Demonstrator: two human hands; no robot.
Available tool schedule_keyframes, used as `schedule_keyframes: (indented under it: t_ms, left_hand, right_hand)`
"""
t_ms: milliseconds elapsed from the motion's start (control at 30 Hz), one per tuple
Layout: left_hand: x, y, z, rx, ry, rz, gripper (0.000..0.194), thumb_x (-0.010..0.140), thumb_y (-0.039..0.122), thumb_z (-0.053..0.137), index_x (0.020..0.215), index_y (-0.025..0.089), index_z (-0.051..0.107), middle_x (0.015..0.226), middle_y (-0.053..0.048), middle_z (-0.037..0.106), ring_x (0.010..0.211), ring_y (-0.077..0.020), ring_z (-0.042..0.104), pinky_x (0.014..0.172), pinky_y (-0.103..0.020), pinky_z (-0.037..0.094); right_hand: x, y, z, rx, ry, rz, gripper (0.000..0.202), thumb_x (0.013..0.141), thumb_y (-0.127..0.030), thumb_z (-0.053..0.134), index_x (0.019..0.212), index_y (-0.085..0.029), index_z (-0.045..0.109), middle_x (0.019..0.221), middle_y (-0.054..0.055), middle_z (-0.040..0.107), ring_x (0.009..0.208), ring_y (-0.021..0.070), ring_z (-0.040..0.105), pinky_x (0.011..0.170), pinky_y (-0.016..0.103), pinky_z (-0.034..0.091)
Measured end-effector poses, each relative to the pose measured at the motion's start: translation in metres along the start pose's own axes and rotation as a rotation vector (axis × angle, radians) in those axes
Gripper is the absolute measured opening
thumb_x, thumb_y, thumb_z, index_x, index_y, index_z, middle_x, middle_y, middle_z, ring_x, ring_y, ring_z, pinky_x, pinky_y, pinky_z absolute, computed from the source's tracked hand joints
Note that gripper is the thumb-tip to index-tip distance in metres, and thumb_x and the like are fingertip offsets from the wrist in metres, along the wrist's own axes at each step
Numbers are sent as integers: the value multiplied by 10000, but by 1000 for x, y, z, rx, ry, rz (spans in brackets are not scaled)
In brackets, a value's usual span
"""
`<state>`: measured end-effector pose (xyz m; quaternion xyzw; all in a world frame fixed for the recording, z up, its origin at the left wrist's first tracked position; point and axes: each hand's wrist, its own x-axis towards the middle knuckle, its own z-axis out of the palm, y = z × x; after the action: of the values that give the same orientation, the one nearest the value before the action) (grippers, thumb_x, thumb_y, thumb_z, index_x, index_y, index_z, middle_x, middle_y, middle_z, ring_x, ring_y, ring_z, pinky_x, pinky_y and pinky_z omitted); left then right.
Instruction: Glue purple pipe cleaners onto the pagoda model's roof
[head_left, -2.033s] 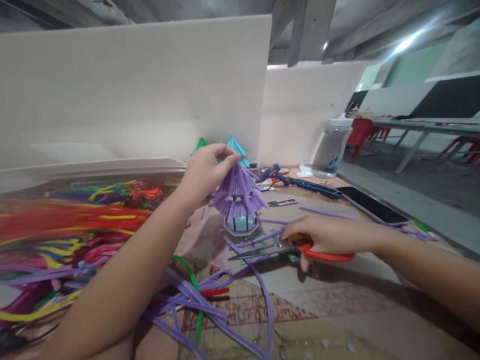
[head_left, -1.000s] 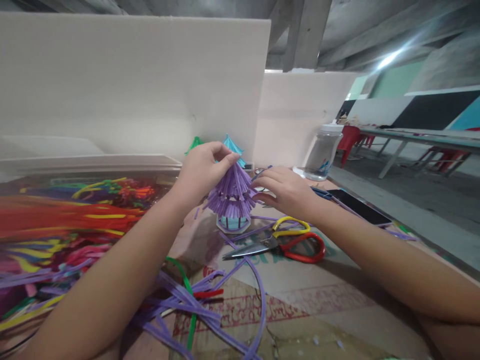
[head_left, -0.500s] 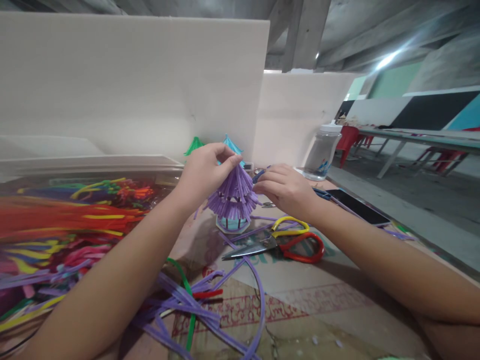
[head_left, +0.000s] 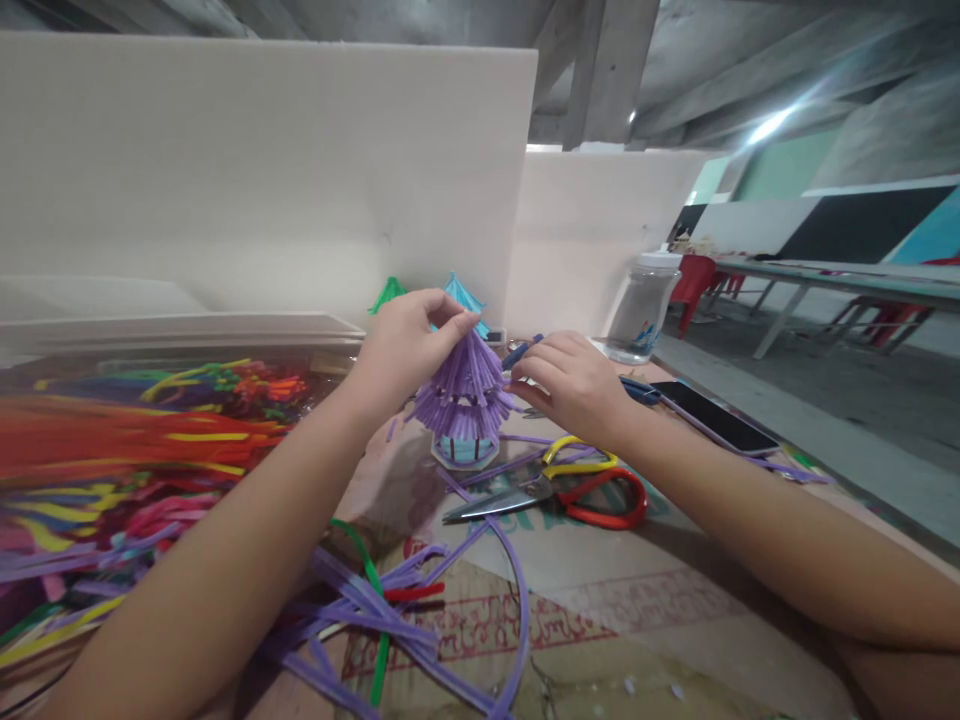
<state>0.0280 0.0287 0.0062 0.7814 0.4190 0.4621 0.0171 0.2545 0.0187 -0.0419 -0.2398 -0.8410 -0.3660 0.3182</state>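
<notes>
A small purple pagoda model [head_left: 466, 372] with tiered roofs of fuzzy strips stands on the table before me, its pale blue base with dark posts showing below. My left hand [head_left: 420, 335] is closed, pinching the peak of its top roof between thumb and fingers. At the roof's right edge, my right hand [head_left: 566, 382] has its fingers curled and pinched on the strip ends; the exact grip is partly hidden. Large scissors [head_left: 555, 485] with one yellow and one red handle lie just in front. Loose purple pipe cleaners [head_left: 420, 630] are scattered nearer to me.
At left a box holds many coloured pipe cleaners [head_left: 142, 435]. Behind the model stand a green roof [head_left: 390, 292] and a blue roof [head_left: 465, 300]. A clear bottle [head_left: 645, 310] and a phone [head_left: 712, 417] are at right. White boards [head_left: 262, 170] rise behind.
My right hand has shifted slightly along the roof's right edge, and a dark blue object behind it shows more. My left hand keeps its pinch on the peak.
</notes>
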Motion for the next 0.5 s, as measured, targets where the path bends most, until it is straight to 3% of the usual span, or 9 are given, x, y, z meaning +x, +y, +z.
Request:
schedule_keyframes:
  t_ms: [300, 500]
  left_hand:
    - [-1, 1, 1, 7, 4, 14, 281, 887, 420, 606, 814, 167, 705, 816, -44, 741, 778, -201, 654, 727, -285, 464]
    - [1, -2, -4, -28, 1, -19, 264, 889, 396, 579, 820, 176, 708, 787, -34, 732, 742, -195, 638, 685, -282, 451]
  right_hand:
    - [-1, -7, 3, -15, -8, -55, 238, 987, -206, 490, 772, -205, 590, 757, 38, 675, 772, 195, 532, 771, 341, 389]
    - [-2, -3, -1, 73, 3, 53, 212, 962, -383, 576, 879, -191, 605, 807, 73, 687, 804, 229, 576, 744, 356, 399]
